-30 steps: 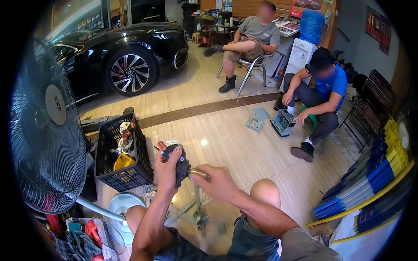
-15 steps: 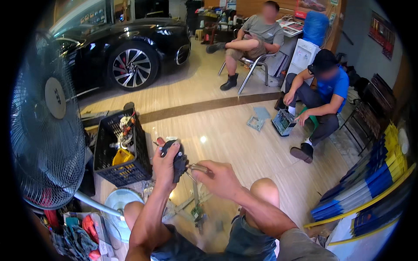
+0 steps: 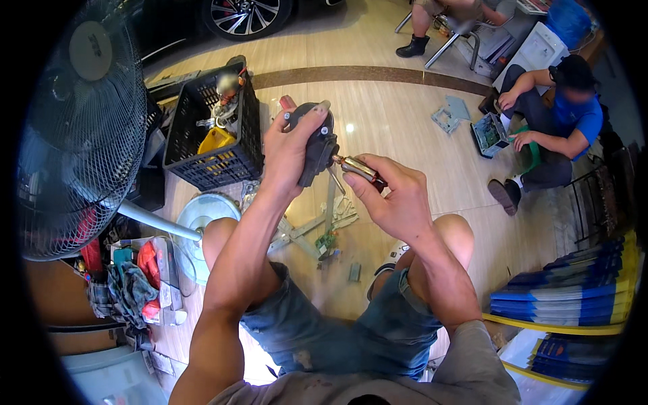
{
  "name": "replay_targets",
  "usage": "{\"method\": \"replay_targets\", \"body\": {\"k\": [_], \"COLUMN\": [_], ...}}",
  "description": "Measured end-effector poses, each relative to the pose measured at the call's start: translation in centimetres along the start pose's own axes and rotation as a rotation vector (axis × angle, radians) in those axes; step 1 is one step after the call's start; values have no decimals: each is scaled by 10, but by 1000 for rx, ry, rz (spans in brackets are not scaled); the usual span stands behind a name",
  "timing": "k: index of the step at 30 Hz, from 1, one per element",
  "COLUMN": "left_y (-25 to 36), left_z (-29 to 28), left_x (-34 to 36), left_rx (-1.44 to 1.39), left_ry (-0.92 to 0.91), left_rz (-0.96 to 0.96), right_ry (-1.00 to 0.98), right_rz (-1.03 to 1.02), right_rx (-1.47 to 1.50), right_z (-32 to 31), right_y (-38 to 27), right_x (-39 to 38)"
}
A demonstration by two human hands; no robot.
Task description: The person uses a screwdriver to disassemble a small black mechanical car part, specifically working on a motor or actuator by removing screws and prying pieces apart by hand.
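My left hand (image 3: 287, 148) grips a black plastic housing (image 3: 317, 142) with screws on its face, thumb across the top. Behind it a red handle-like end (image 3: 287, 102) pokes out above my fingers, and a thin metal rod (image 3: 337, 182) shows below the housing; whether they are one tool I cannot tell. My right hand (image 3: 398, 192) pinches a small shiny metal cylinder (image 3: 358, 169) between thumb and fingers. Its copper-coloured end points at the housing's right side, very near or touching it.
A black plastic crate (image 3: 214, 165) with parts stands at left, beside a large fan (image 3: 81, 135). Metal strips (image 3: 300, 233) and a green circuit board (image 3: 327, 244) lie on the floor between my legs. At right, another person (image 3: 570, 121) handles a metal box (image 3: 490, 135).
The view has tilted down, so hands and floor sit higher in it. More of the metal cylinder shows in my right hand, whose fingers are less curled. Both hands keep their hold.
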State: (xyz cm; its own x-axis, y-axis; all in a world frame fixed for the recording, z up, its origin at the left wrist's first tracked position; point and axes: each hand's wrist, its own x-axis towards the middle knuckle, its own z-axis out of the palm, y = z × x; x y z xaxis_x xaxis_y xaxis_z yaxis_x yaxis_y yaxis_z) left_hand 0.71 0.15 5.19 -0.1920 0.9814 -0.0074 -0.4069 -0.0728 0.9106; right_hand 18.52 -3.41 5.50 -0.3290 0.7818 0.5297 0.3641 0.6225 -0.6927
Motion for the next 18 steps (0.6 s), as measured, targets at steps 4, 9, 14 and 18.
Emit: {"method": "replay_targets", "body": {"k": [4,9,14,18], "left_y": [-3,-4,-5,-11], "left_z": [1,5,4,1], "left_x": [1,2,0,-2], "left_rx": [-20,-27,-87,-129], "left_ry": [-11,7,-31,-39], "left_rz": [-29,-38,-90,-132], "right_ry": [5,15,31,48], "right_rz": [-20,-28,-37,-66], "right_rx": [-3,-17,-10,-24], "right_z": [0,0,0,0], "right_y": [4,5,1,-1], "right_x": [1,1,0,-2]}}
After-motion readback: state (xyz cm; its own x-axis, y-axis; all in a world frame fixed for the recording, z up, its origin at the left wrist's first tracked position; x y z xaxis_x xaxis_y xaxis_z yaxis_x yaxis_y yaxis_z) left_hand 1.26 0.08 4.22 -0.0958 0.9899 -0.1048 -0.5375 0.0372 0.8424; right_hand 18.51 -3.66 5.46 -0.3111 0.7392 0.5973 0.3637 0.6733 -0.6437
